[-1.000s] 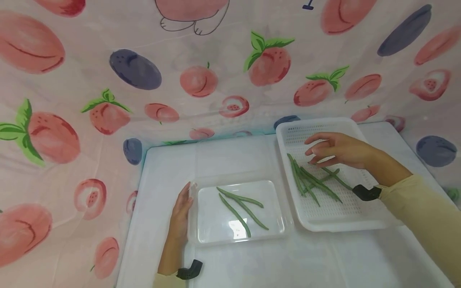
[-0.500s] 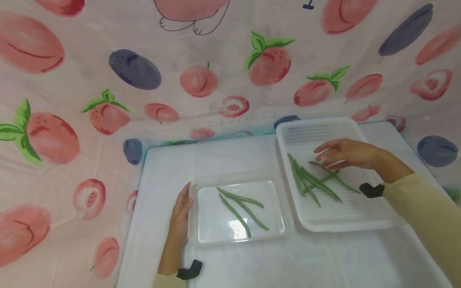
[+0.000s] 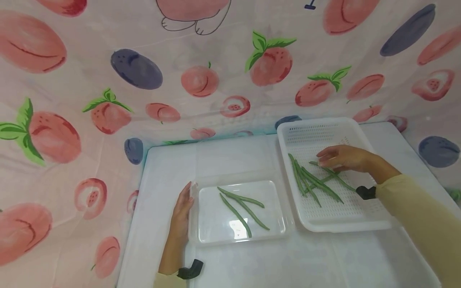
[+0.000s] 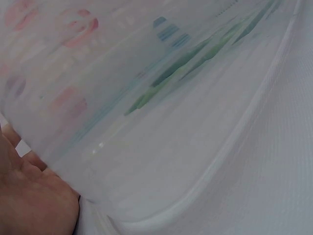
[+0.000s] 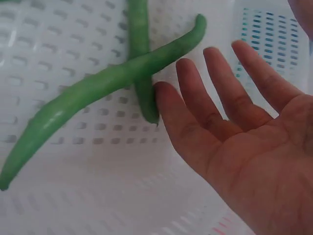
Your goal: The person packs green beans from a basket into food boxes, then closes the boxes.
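Note:
My left hand (image 3: 182, 210) rests along the left side of a clear plastic box (image 3: 212, 224), fingers against its outer wall. Three green beans (image 3: 252, 215) lie inside that box. To the right is a white perforated basket (image 3: 345, 228) with several green beans (image 3: 320, 185) heaped toward its left half. My right hand (image 3: 347, 159) hovers over them, fingers extended and loosely bent. In the right wrist view, its thumb is close beside two crossed beans (image 5: 88, 90); whether it touches them I cannot tell. Nothing lies between the fingers of that hand (image 5: 249, 147).
Box and basket stand side by side on a white-covered table (image 3: 230, 156), their edges nearly meeting. A fruit-printed cloth (image 3: 223, 48) hangs behind and at the sides. Black devices (image 3: 191, 269) are strapped at both wrists.
My right hand has moved a little to the right and lower toward the beans in the basket, its fingers drawing closer together. The left hand, box and beans stay put.

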Demonstrator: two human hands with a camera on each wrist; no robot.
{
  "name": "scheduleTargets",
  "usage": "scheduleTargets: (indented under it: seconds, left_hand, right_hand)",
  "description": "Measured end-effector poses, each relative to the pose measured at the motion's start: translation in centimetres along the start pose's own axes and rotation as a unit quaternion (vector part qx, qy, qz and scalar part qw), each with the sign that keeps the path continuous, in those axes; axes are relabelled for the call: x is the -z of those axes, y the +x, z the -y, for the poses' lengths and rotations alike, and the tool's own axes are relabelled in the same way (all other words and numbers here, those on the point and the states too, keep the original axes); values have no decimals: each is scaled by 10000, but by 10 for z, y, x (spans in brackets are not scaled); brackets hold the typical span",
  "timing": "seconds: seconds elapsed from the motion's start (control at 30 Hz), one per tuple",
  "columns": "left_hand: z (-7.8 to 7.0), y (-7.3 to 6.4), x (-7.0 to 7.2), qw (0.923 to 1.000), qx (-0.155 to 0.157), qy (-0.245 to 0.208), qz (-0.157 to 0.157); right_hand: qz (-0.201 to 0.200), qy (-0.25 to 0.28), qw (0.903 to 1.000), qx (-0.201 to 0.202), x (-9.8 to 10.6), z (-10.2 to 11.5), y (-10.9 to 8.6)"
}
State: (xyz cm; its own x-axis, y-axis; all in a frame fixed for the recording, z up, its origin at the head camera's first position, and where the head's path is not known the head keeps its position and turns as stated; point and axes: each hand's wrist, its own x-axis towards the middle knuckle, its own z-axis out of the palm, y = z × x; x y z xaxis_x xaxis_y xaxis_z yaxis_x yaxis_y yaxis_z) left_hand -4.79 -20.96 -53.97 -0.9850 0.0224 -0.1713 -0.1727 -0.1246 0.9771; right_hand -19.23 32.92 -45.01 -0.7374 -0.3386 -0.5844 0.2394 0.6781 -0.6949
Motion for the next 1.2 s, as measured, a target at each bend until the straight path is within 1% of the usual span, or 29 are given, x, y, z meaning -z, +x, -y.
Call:
scheduleTargets:
  seconds: [0.1,0.23,0.47,0.8,0.97,1.2]
  left_hand:
    - [0,0,0,10000,-3,1,-9]
    - [-1,0,-1,10000,-5,24,-20]
    - [-1,0,0,9999,60,61,-53]
    - [0,0,0,10000,34,47,-60]
    - [-1,0,-1,10000,-13,53,-3]
    - [-3,0,-1,10000,5,-26,-21]
  right_hand:
    - [-45,16,9999,-103,-1,-4,3]
    - [-165,-34,9998,-108,-4,-10,8]
    - [-303,-530,9979,-194,-5,-19,15]
    - [-395,-1070,9933,-202,-8,-24,21]
    - [-339,-1286,9909,-195,-9,-25,23]
    - [-299,-1279,9913,-88,-12,-21,20]
